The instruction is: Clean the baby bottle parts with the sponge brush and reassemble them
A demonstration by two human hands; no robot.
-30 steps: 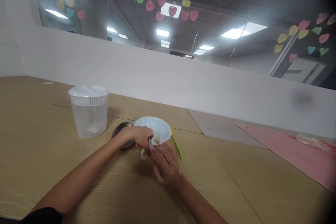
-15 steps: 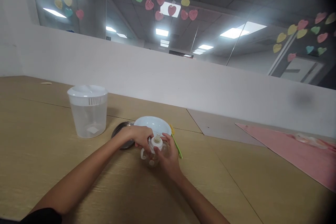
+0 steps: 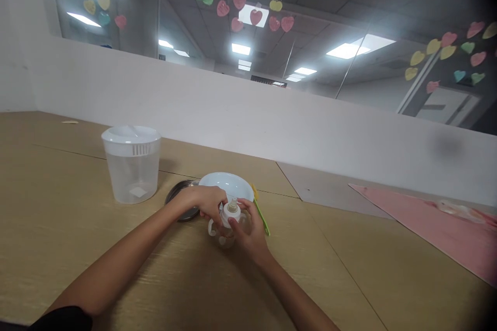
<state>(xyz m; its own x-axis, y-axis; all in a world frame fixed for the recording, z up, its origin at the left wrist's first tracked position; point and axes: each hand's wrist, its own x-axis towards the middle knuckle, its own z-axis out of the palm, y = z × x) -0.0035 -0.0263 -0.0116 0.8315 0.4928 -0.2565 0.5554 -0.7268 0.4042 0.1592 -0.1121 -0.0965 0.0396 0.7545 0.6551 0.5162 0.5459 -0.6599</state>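
A clear baby bottle [image 3: 226, 238] with white handles, a white collar and a translucent nipple stands upright near the middle of the table. My left hand [image 3: 209, 206] holds it from the left, with the fingers bent down behind the collar. From the right, my right hand [image 3: 250, 230] grips the collar area with its thumb in front and fingers behind. Just beyond the hands lies a white bowl [image 3: 229, 182]. A dark metal dish [image 3: 176, 194] is partly hidden by my left wrist. To the right of the bowl rests a green and yellow utensil [image 3: 262, 214].
A translucent lidded bucket [image 3: 132, 170] stands to the left on the wood-coloured table [image 3: 318, 264]. On the right lies a pink mat [image 3: 430, 222] with a clear plastic item [image 3: 460, 211] on it. A white wall [image 3: 233, 108] rises behind the table.
My right hand's fingers have shifted slightly around the collar. The whole view has moved a little; the other things have stayed in place.
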